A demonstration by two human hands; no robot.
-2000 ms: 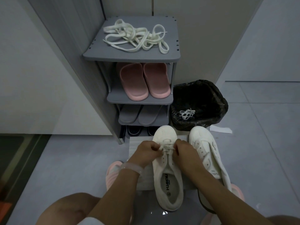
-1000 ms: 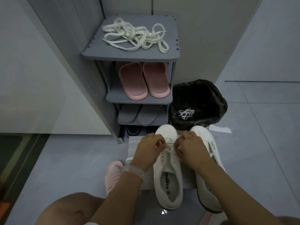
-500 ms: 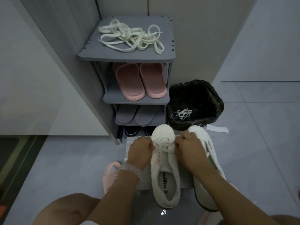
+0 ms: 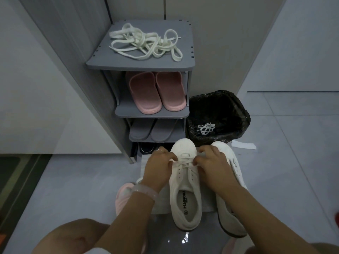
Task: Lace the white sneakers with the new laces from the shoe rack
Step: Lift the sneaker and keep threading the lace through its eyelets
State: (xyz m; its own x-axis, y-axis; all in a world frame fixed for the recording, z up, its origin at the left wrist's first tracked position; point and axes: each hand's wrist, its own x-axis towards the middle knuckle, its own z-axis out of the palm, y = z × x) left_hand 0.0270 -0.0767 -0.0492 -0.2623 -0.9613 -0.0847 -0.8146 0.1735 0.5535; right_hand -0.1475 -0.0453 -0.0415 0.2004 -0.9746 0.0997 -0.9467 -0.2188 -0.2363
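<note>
Over sneaker, both hands' fingers pinching lace

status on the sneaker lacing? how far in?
Done: one old lace lies binned. In hand: left hand and right hand pinch the thin lace on the left sneaker, apparently unlacing. Left: new laces untouched on the rack; right sneaker bare.

Shoe rack at 12 o'clock; laces on its top shelf, slippers on the shelf below. Bin just right of rack w/ a lace inside. Two sneakers side by side at 6 o'clock, in front of rack & bin, toes to 12; paper scrap at 3 o'clock of their toes.
</note>
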